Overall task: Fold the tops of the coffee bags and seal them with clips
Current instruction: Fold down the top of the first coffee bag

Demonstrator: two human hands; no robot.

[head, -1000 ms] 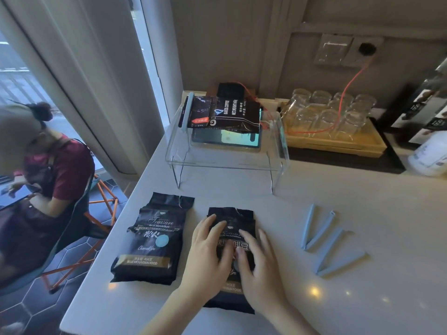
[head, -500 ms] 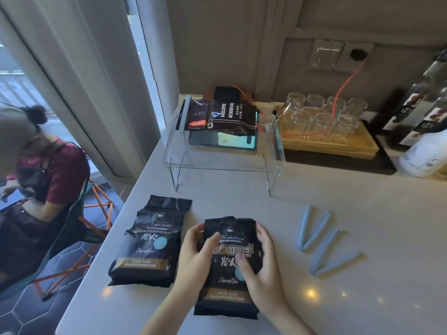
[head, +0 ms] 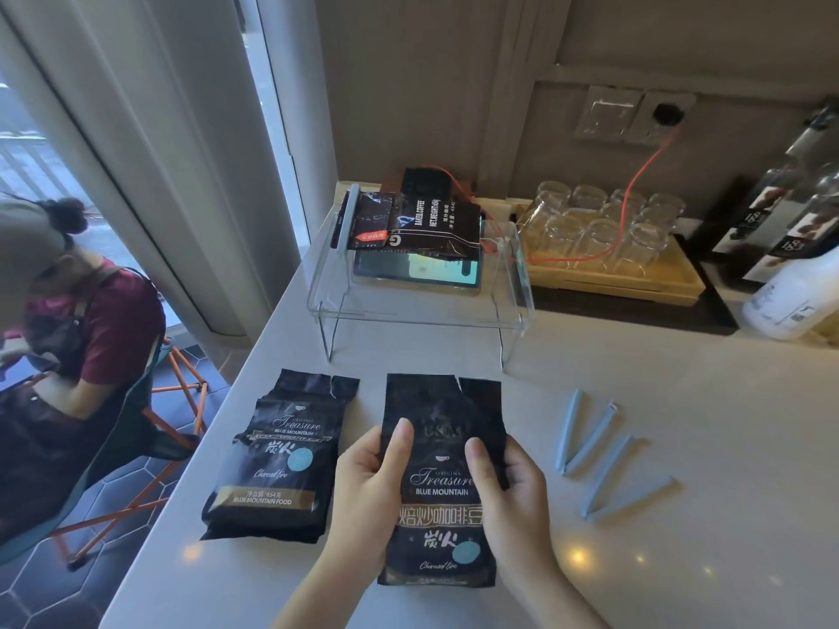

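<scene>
A black coffee bag [head: 442, 515] lies in front of me on the white counter, its torn top flattened out and pointing away. My left hand [head: 370, 488] grips its left edge and my right hand [head: 508, 492] its right edge, thumbs on the front. A second black coffee bag [head: 283, 456] lies flat to the left, top unfolded, untouched. Two open blue clips lie to the right: one [head: 583, 431] farther away, the other [head: 617, 481] nearer.
A clear acrylic stand [head: 422, 306] behind the bags carries more coffee bags and a device. A wooden tray of glasses [head: 608, 247] and bottles [head: 790, 229] stand at the back right. A seated person [head: 77, 320] is left, beyond the counter edge.
My hands went from pressing flat on the bag to gripping its sides. The bag now lies stretched out longer, with its top unfolded and more of the label showing.
</scene>
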